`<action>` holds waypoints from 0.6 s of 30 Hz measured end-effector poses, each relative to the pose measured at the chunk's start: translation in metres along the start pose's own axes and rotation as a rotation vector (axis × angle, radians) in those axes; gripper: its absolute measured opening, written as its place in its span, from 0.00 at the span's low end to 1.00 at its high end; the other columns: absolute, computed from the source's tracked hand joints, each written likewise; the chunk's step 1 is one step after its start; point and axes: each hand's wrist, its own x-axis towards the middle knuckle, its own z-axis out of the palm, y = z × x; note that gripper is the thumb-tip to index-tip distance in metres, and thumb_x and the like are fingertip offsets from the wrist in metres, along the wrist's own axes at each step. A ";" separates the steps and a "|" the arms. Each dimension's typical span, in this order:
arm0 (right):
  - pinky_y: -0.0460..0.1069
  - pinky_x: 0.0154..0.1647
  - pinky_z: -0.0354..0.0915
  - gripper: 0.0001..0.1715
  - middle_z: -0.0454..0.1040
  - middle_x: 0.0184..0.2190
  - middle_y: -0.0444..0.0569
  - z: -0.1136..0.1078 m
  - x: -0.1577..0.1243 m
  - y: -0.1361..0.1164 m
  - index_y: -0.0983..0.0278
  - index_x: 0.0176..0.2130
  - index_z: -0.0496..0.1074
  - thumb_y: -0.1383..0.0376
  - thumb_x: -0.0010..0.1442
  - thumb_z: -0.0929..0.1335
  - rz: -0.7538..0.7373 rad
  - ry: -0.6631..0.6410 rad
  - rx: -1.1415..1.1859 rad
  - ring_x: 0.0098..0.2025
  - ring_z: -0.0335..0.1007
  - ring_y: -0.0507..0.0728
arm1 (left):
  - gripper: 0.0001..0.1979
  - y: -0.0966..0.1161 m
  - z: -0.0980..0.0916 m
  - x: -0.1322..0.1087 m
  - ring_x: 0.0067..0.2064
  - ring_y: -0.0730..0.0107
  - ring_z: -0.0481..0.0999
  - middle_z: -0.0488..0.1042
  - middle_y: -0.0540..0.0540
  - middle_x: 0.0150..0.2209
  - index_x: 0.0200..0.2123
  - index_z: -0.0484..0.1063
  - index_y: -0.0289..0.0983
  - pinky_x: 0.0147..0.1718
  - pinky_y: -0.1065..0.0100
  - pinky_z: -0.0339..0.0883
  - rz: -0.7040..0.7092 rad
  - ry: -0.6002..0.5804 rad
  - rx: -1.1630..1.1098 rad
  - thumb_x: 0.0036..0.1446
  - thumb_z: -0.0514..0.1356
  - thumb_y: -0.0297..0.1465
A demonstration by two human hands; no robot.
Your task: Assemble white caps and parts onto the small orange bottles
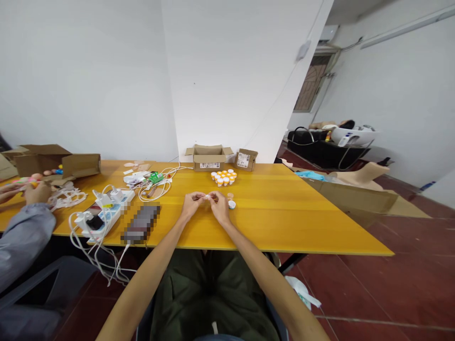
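Note:
Over the table's middle, my left hand (192,203) and my right hand (218,204) meet at the fingertips. Both are closed in a pinch on a small white piece (206,197), too small to make out its kind. Just right of my right hand lies a small round white tub or lid (232,204). Behind that is a small round, pale see-through piece (230,195). A cluster of several small white-and-orange tubs (223,178) stands farther back on the wooden table (284,213).
At the back stand an open cardboard box (209,163) and a smaller box (246,160). Leftward are a phone (142,223), a power strip (112,215) with tangled cables and a green packet (155,177). A co-worker's hand (38,193) is at the far left, near another open box (83,166).

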 end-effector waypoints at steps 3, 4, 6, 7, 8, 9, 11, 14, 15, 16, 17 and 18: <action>0.51 0.35 0.69 0.03 0.77 0.28 0.46 0.000 0.000 0.001 0.58 0.28 0.70 0.65 0.53 0.66 -0.015 -0.004 0.003 0.33 0.72 0.59 | 0.13 0.000 0.000 0.000 0.32 0.64 0.79 0.80 0.46 0.26 0.23 0.78 0.37 0.38 0.65 0.73 0.003 -0.003 0.002 0.34 0.75 0.35; 0.51 0.36 0.69 0.03 0.77 0.28 0.46 -0.001 0.000 0.002 0.59 0.28 0.70 0.65 0.53 0.66 -0.020 -0.006 0.004 0.33 0.72 0.59 | 0.13 0.000 0.000 0.000 0.32 0.64 0.79 0.80 0.46 0.26 0.23 0.78 0.37 0.38 0.65 0.73 0.007 -0.004 0.003 0.34 0.75 0.36; 0.51 0.36 0.69 0.03 0.77 0.28 0.46 -0.001 0.000 0.002 0.59 0.28 0.70 0.65 0.53 0.66 -0.022 -0.011 0.004 0.33 0.72 0.58 | 0.13 -0.001 0.000 0.000 0.32 0.65 0.78 0.80 0.47 0.26 0.23 0.77 0.37 0.38 0.65 0.73 0.017 -0.005 0.004 0.34 0.74 0.36; 0.51 0.36 0.69 0.03 0.77 0.28 0.46 -0.001 0.000 0.002 0.59 0.28 0.70 0.65 0.53 0.66 -0.020 -0.011 0.005 0.33 0.72 0.58 | 0.13 -0.001 0.000 0.000 0.32 0.65 0.78 0.80 0.47 0.26 0.23 0.77 0.37 0.38 0.65 0.73 0.020 -0.006 0.005 0.34 0.74 0.36; 0.51 0.35 0.69 0.03 0.77 0.28 0.46 -0.001 0.000 0.002 0.59 0.28 0.70 0.65 0.53 0.66 -0.017 -0.011 0.005 0.33 0.72 0.58 | 0.13 -0.001 0.000 0.000 0.31 0.65 0.78 0.80 0.47 0.26 0.23 0.77 0.37 0.38 0.65 0.73 0.023 -0.006 0.005 0.34 0.74 0.36; 0.51 0.35 0.69 0.03 0.77 0.29 0.46 -0.001 0.000 0.002 0.59 0.28 0.70 0.64 0.53 0.66 -0.015 -0.011 0.007 0.33 0.72 0.58 | 0.12 -0.001 0.000 0.000 0.31 0.65 0.78 0.80 0.47 0.26 0.22 0.77 0.37 0.37 0.65 0.73 0.025 -0.005 0.006 0.34 0.74 0.36; 0.50 0.34 0.69 0.04 0.77 0.29 0.46 -0.001 0.000 0.002 0.59 0.28 0.71 0.64 0.53 0.66 -0.012 -0.016 0.013 0.33 0.72 0.58 | 0.11 -0.001 -0.001 0.001 0.31 0.65 0.78 0.80 0.47 0.26 0.22 0.77 0.38 0.37 0.65 0.73 0.028 -0.001 0.006 0.35 0.74 0.35; 0.50 0.33 0.69 0.04 0.77 0.29 0.46 -0.001 0.000 0.003 0.59 0.28 0.71 0.63 0.54 0.67 -0.015 -0.026 0.026 0.34 0.72 0.58 | 0.10 -0.001 -0.001 0.001 0.31 0.66 0.78 0.79 0.48 0.25 0.22 0.77 0.38 0.36 0.66 0.72 0.024 0.005 0.000 0.35 0.73 0.33; 0.50 0.32 0.69 0.04 0.77 0.29 0.46 -0.001 0.000 0.003 0.59 0.28 0.71 0.63 0.54 0.67 -0.018 -0.028 0.030 0.34 0.72 0.58 | 0.09 -0.001 -0.001 0.001 0.31 0.66 0.78 0.79 0.48 0.25 0.21 0.77 0.38 0.36 0.66 0.72 0.019 0.006 -0.005 0.35 0.73 0.32; 0.50 0.32 0.69 0.04 0.77 0.29 0.46 -0.001 0.000 0.003 0.59 0.28 0.71 0.62 0.54 0.67 -0.020 -0.030 0.033 0.34 0.72 0.58 | 0.09 -0.001 -0.001 0.001 0.30 0.66 0.78 0.79 0.48 0.24 0.21 0.77 0.37 0.36 0.66 0.72 0.014 0.007 -0.010 0.35 0.73 0.32; 0.50 0.32 0.69 0.05 0.76 0.29 0.46 -0.001 0.000 0.004 0.59 0.28 0.71 0.62 0.54 0.67 -0.022 -0.030 0.036 0.34 0.72 0.58 | 0.09 -0.001 -0.001 0.002 0.30 0.67 0.77 0.79 0.48 0.24 0.21 0.77 0.37 0.35 0.67 0.72 0.008 0.008 -0.016 0.35 0.73 0.32; 0.50 0.32 0.69 0.05 0.76 0.29 0.46 -0.001 0.001 0.004 0.59 0.28 0.72 0.62 0.54 0.68 -0.023 -0.028 0.039 0.33 0.72 0.58 | 0.09 -0.001 -0.001 0.002 0.30 0.67 0.77 0.78 0.48 0.24 0.21 0.77 0.37 0.35 0.67 0.72 0.005 0.008 -0.022 0.35 0.72 0.31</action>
